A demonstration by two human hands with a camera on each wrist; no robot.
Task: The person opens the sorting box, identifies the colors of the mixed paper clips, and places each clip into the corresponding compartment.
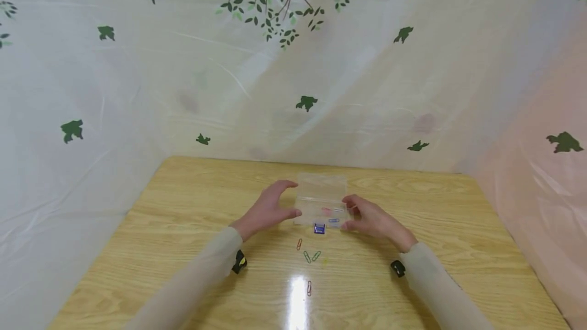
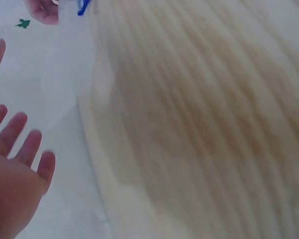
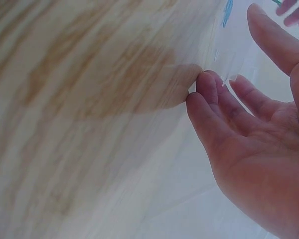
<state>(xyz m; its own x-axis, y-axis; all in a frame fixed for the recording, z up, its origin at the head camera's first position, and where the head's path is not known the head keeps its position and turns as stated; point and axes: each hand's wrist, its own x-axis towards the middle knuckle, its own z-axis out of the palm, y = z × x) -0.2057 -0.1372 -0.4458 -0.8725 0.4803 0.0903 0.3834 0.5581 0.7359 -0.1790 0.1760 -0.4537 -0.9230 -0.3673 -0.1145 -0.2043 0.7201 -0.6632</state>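
Note:
A clear plastic box (image 1: 304,214) lies on the table, its see-through lid (image 1: 322,186) laid back on the far side. Pink and blue paper clips (image 1: 334,220) show inside toward the right. A small blue clasp-like piece (image 1: 319,228) sits at the box's front edge. At the box's left side is my left hand (image 1: 271,208), thumb and fingers spread apart; the left wrist view shows its fingers (image 2: 30,147) relaxed. My right hand (image 1: 369,218) is at the right end, fingertips by the box edge and the tabletop, thumb apart from the fingers (image 3: 212,114).
Nearer me on the wooden table (image 1: 183,208) lie a red paper clip (image 1: 299,244), green paper clips (image 1: 307,257), a faint yellow one (image 1: 325,260) and another red one (image 1: 309,288). A pale curtain (image 1: 257,131) with leaf patterns stands behind and at both sides.

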